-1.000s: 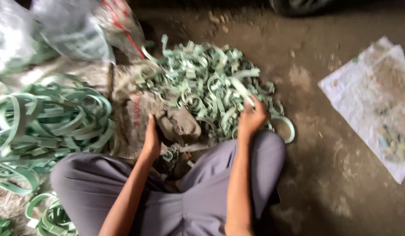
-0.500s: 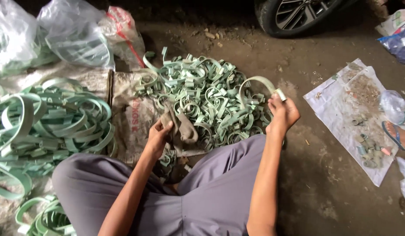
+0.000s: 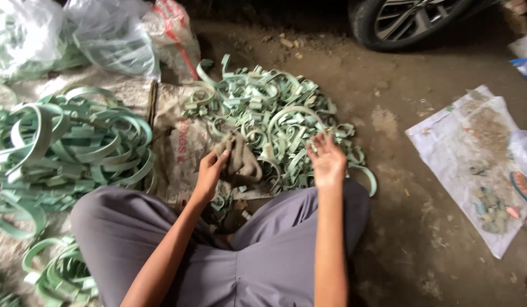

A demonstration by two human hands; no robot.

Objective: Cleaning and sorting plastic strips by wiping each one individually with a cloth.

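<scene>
Left hand (image 3: pixel 209 170) grips a dirty rag (image 3: pixel 238 156) at the near edge of the green strip pile (image 3: pixel 263 113). Right hand (image 3: pixel 327 162) open, fingers spread, hovering over strips. Car wheel (image 3: pixel 411 20) behind, w/ plastic bags (image 3: pixel 104 34) far left.

The car wheel (image 3: pixel 414 20) at the far side of the floor is cut off by the top edge, so only its lower arc shows, and the clear plastic bags (image 3: pixel 64 34) at the far left corner run out of view, their green contents blurred behind the film. The left hand (image 3: pixel 209 173) hides part of the grey rag (image 3: pixel 241 159) it grips, while the small bits on the white sheet (image 3: pixel 445 142) at the right are too small to identify.
</scene>
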